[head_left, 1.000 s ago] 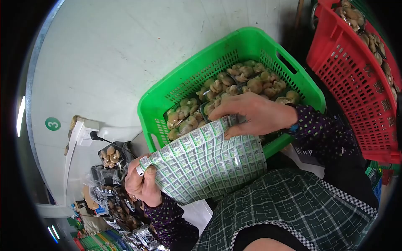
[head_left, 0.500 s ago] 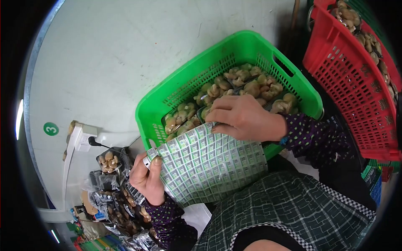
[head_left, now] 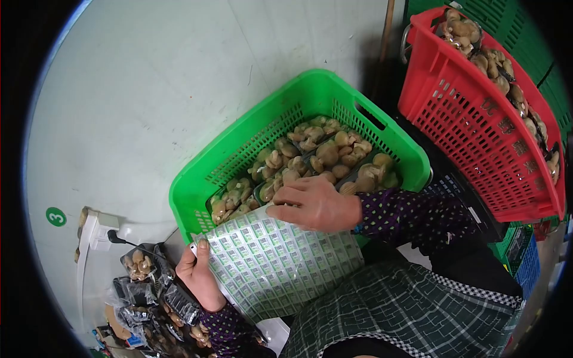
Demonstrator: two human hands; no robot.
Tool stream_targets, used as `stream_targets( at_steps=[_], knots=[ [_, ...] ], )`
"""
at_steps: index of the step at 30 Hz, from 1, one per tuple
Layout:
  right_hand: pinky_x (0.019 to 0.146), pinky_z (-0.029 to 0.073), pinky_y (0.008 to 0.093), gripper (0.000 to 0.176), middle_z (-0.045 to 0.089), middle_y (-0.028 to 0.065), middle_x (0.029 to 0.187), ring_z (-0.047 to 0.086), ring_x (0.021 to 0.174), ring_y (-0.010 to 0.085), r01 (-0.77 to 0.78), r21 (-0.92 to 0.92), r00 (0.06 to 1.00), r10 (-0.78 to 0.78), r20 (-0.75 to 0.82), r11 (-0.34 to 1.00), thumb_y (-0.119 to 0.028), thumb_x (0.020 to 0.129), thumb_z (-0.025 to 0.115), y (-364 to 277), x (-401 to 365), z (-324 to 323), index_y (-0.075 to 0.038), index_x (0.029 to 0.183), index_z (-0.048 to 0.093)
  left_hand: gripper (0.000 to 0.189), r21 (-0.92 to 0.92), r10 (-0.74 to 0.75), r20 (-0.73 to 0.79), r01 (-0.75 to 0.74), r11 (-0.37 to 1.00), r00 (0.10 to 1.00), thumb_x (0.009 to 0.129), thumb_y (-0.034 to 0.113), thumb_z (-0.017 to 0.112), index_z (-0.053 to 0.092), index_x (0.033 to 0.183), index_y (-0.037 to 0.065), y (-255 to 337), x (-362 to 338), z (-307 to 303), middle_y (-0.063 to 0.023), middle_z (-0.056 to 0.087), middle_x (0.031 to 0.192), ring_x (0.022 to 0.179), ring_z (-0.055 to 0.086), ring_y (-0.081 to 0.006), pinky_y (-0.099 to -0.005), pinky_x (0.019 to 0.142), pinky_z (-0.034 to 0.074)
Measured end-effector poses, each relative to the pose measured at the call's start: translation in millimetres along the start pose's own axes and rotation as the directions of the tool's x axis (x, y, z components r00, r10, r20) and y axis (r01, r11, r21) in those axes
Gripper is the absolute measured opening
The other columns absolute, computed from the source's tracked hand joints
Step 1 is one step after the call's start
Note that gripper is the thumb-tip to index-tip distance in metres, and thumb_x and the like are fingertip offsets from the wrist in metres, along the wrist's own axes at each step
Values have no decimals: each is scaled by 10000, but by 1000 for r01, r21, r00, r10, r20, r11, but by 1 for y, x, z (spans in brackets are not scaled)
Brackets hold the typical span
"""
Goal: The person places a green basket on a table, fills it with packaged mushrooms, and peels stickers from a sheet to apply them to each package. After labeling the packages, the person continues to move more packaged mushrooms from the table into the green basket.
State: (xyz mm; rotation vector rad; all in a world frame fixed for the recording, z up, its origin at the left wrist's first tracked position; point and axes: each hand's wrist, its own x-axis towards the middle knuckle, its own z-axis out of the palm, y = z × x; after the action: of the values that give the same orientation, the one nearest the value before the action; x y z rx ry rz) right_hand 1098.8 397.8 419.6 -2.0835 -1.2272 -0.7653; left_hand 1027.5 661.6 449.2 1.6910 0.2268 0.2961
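Curved label sheet [head_left: 280, 265] of small green-and-white stickers, left hand [head_left: 200, 277] pinching its corner, right hand [head_left: 313, 206] pinching its top edge

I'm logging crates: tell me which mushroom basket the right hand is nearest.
The green basket, whose near rim the right hand overlaps; the red basket stands apart to the right, untouched.

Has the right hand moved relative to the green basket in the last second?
No. The right hand stays at the green basket's near rim, on the label sheet's top edge; only the camera view shifted.
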Motion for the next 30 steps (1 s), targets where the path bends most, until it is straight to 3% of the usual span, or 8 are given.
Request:
stream_targets(
  at_steps=[2,3,7,9,15,18,23,30],
  knots=[
    [629,498,339,258,576,65,859,603,775,202,-18,14,999,18,35,1000,-114,696,648,8,0,0,-32,939,610,157,-17,-77,-49,76,997,996,909,78,571,650,933,-56,-5,5,-1,-43,660,821,701,551,-72,-209,681,434],
    [629,500,313,211,612,73,848,607,749,176,-318,260,947,319,42,912,-113,744,657,21,3,-3,-17,931,636,157,-21,-76,-45,75,997,996,909,78,571,650,933,-56,-6,5,-1,-43,660,821,701,551,-72,-209,681,434],
    [666,507,315,241,680,154,790,642,688,198,-895,339,320,947,31,291,-135,760,686,168,-32,-7,65,893,668,167,-66,-48,-108,41,997,993,907,114,581,638,894,-43,-18,-4,-14,-29,637,754,627,527,-59,-205,585,409],
    [680,515,340,246,682,166,826,659,731,230,-965,161,213,977,15,208,-140,745,693,218,-62,9,47,903,676,165,-97,-106,-143,93,991,984,902,112,588,640,886,-43,-16,-7,-12,-26,633,754,643,528,-57,-200,591,407],
    [729,523,384,209,672,189,837,651,822,326,-882,-443,181,983,-5,160,-152,716,696,257,-72,61,-4,863,699,144,-55,-68,-127,61,997,990,869,87,624,648,842,-52,-45,-9,-25,-41,640,753,666,513,-85,-233,676,410],
    [720,523,402,228,663,193,764,655,777,325,-687,-657,394,919,25,312,-216,715,698,254,-62,48,-19,830,708,152,-69,-74,-126,65,995,989,874,92,621,646,853,-56,-49,-11,-29,-42,640,761,680,513,-81,-225,679,401],
    [684,510,368,258,672,153,748,654,740,279,-918,-208,308,938,160,337,-248,689,739,205,-67,-30,-25,816,717,158,-183,-132,-116,110,977,984,889,91,600,634,858,-60,-48,-11,-19,-52,638,761,657,513,-80,-224,644,403],
    [679,519,396,233,668,146,786,652,731,302,-668,-599,509,858,65,442,-184,665,701,173,-111,-16,-38,847,695,167,-234,-144,-13,137,963,990,908,87,565,614,842,-59,-53,-11,-20,-74,638,776,652,529,-96,-237,640,421]
  ],
)
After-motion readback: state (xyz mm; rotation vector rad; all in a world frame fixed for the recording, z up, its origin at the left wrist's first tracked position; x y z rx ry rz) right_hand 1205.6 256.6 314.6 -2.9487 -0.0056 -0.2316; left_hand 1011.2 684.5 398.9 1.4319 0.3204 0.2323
